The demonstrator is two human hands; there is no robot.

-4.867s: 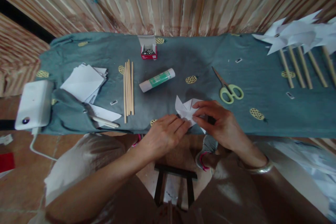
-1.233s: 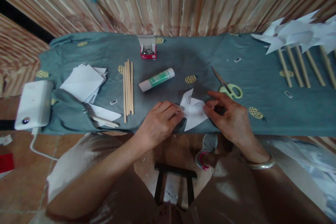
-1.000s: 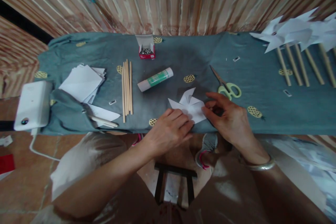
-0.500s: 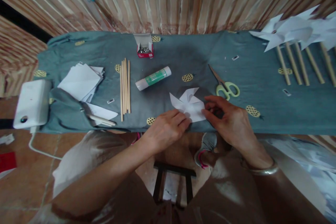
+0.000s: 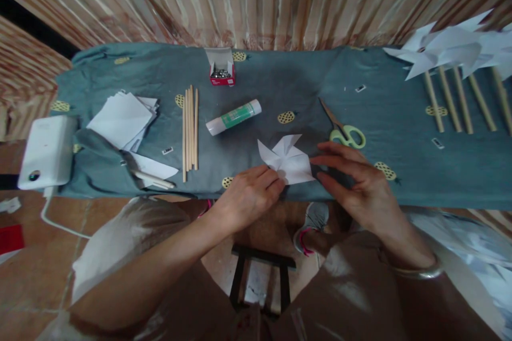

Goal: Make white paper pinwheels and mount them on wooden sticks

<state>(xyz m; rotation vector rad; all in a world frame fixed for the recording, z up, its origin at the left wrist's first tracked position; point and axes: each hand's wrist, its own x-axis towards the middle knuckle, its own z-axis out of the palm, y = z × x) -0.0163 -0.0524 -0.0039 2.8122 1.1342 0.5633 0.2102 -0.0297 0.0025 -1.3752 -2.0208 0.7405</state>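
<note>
A white paper pinwheel [image 5: 294, 164], its blades folded toward the middle, lies near the front edge of the cloth-covered table. My left hand [image 5: 256, 189] has its fingers closed on the pinwheel's lower left part. Just off the right side of the paper is my right hand [image 5: 356, 181], its thumb and fingers spread apart with nothing between them. Behind it lie scissors with light green handles [image 5: 352, 137]. A glue stick [image 5: 234, 116] with a green label rests beyond the pinwheel.
Several wooden sticks [image 5: 191, 133] lie left of the glue stick. Farther left are stacked paper sheets [image 5: 122, 117], a knife [image 5: 154, 178] and a white power bank [image 5: 48, 152]. A small red box [image 5: 222, 77] of metal pins stands open at the back. Finished pinwheels [image 5: 452, 48] on sticks lie right.
My right hand has let go of the pinwheel's right edge and drawn slightly away to the right, its fingers spreading. My left hand stays on the paper.
</note>
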